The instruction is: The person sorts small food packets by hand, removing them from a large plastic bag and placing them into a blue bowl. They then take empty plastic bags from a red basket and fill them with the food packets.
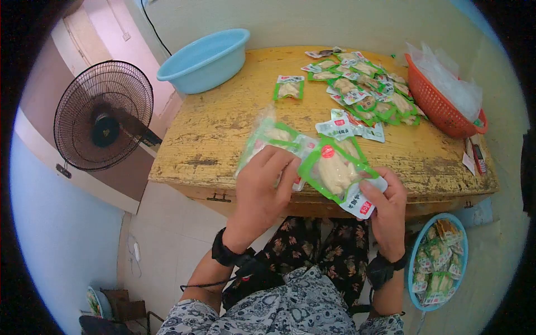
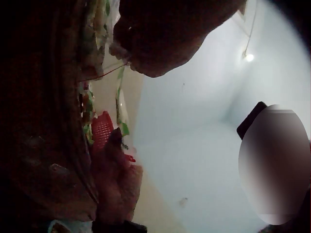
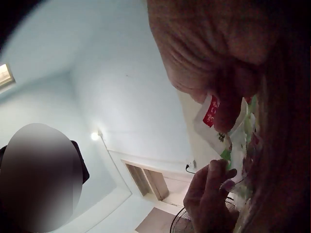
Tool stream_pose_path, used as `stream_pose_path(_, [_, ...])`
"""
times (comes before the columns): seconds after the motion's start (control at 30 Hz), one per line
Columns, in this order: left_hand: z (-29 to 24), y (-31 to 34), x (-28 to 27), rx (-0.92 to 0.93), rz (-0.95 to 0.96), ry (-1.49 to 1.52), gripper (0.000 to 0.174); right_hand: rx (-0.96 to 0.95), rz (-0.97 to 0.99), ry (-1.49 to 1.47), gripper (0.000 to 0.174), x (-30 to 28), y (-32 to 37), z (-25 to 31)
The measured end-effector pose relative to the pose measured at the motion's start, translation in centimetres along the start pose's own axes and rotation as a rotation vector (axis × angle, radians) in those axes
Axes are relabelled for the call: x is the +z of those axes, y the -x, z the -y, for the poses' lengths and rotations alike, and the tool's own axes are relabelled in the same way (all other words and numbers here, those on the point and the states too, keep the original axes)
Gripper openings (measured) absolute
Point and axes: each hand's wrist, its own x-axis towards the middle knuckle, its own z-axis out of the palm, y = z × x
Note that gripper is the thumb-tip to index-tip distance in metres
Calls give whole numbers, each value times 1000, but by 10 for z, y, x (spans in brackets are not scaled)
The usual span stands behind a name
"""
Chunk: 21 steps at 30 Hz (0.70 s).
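In the head view my right hand (image 1: 388, 209) grips the white end of a green-edged packet (image 1: 335, 173) with pale food inside, thumb on top. My left hand (image 1: 262, 190), fingers bent, pinches the edge of a clear plastic bag (image 1: 267, 118) that holds similar packets at the table's front. The left wrist view shows the left hand (image 2: 165, 34) at a thin plastic edge with a reddish line. In the right wrist view the right hand (image 3: 214, 53) holds the packet's white end (image 3: 206, 128). Another green-edged packet (image 1: 350, 146) lies partly hidden behind the held one.
On the yellow table (image 1: 218, 120) are a blue basin (image 1: 206, 61), a single packet (image 1: 289, 88), a packet pile (image 1: 374, 89), white-and-green packets (image 1: 340, 127) and a red basket (image 1: 441, 92). A fan (image 1: 103, 114) stands left; a blue-rimmed basket of packets (image 1: 412, 268) sits low right.
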Motion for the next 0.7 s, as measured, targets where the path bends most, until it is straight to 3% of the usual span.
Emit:
stream_pose_path(0.13, [4,3,3,191,-96,-102,7,150,121,22,22,12,-14,14])
stream_pose_path(0.63, [12,1,2,209,-241,-121,14,242,305,256,17,21,-39,21])
stream_pose_path(0.7, [10,2,1,216,-222,-94,14,236,187,173,18,35,-35,28])
